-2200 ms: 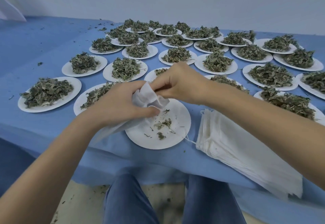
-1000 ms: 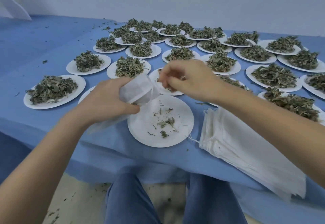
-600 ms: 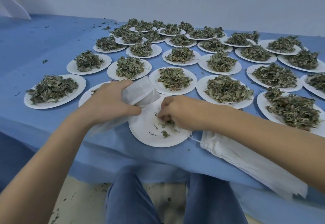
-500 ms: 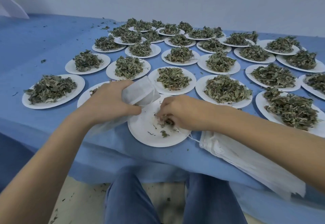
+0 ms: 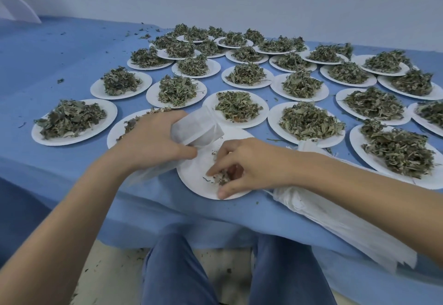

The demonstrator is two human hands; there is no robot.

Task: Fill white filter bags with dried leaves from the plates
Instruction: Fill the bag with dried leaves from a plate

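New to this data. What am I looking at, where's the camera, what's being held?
No robot here: a person's two bare hands, filmed by one wide-angle camera worn on the head, looking forward and down. The blue table holds many white plates heaped with dried leaves. The nearest plate is almost empty. The left hand holds a white filter bag, its mouth toward the plate. The right hand pinches up the last leaf scraps there. A stack of spare bags lies under the right forearm. The person's knees show below the table edge.
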